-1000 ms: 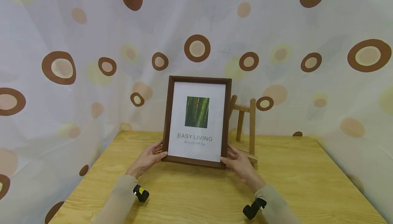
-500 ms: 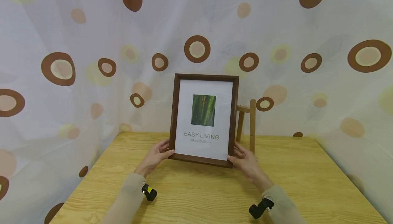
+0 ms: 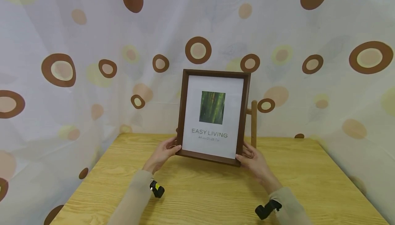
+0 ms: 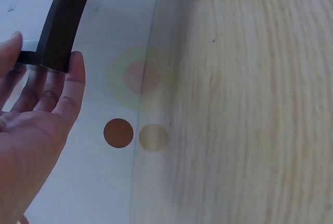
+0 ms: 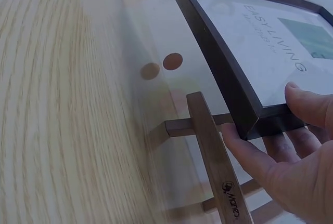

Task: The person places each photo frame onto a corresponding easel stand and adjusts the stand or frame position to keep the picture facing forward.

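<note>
A dark brown picture frame (image 3: 213, 84) with a white "EASY LIVING" sheet and a green bamboo picture is held up, slightly tilted, above the table. My left hand (image 3: 162, 153) grips its lower left corner, thumb on the front and fingers behind. At the lower right corner my right hand (image 3: 256, 161) grips it the same way. Behind the picture frame stands a small wooden easel (image 3: 254, 122), mostly hidden in the head view. The right wrist view shows the easel's ledge (image 5: 216, 156) with printed lettering, just below the picture frame's corner.
The light wooden table (image 3: 191, 190) runs back to a pale curtain (image 3: 148, 19) with brown and yellow circles, which encloses the back and both sides. Each sleeve carries a small black wrist camera (image 3: 157, 188).
Both hands have moved the picture frame to the right and a little upward, so it covers more of the easel. The easel stays in place.
</note>
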A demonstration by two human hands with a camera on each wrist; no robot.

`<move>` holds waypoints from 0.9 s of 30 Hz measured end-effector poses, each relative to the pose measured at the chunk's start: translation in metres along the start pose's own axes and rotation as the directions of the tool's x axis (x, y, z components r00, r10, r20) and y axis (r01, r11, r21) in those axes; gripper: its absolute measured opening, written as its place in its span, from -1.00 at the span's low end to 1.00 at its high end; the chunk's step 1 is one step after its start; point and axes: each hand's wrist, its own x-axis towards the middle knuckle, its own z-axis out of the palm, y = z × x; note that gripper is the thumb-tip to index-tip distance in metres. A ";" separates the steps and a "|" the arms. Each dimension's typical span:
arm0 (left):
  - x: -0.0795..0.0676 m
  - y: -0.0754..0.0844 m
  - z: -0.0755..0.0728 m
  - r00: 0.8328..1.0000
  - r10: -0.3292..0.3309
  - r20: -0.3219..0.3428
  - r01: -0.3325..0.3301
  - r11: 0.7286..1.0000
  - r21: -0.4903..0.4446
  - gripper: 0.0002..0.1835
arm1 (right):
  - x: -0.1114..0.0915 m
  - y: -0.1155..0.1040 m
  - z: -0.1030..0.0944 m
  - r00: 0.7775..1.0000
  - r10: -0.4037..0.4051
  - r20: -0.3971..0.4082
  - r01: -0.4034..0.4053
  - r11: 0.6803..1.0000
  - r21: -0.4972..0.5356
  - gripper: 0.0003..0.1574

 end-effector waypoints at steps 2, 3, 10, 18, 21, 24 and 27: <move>0.002 0.002 0.002 1.000 -0.008 0.006 0.008 1.000 0.008 -0.30 | 0.000 0.000 -0.003 1.000 -0.001 -0.006 0.001 1.000 0.002 -0.05; 0.003 0.003 0.003 1.000 -0.006 0.009 0.005 1.000 0.012 -0.29 | 0.000 0.000 -0.004 1.000 -0.005 -0.007 0.005 1.000 0.001 -0.05; 0.011 0.008 0.012 1.000 -0.007 0.028 0.008 0.999 -0.040 -0.34 | 0.000 -0.005 -0.012 1.000 -0.017 -0.010 0.017 1.000 0.003 -0.03; 0.013 0.021 0.023 0.999 -0.012 0.049 0.016 0.996 -0.084 -0.40 | -0.002 -0.005 -0.018 1.000 -0.020 -0.019 0.020 1.000 0.003 -0.03; 0.020 0.013 0.025 1.000 -0.004 0.026 0.006 0.998 -0.062 -0.39 | -0.003 -0.004 -0.019 0.999 -0.032 -0.027 0.032 0.999 -0.004 -0.03; 0.024 0.010 0.027 0.999 -0.004 0.031 0.006 0.998 -0.058 -0.38 | -0.004 -0.002 -0.021 0.998 -0.047 -0.044 0.046 0.999 -0.018 -0.02; 0.026 0.009 0.028 0.999 -0.013 0.029 0.015 0.998 -0.056 -0.38 | -0.003 -0.001 -0.021 0.997 -0.063 -0.038 0.063 0.998 -0.009 -0.02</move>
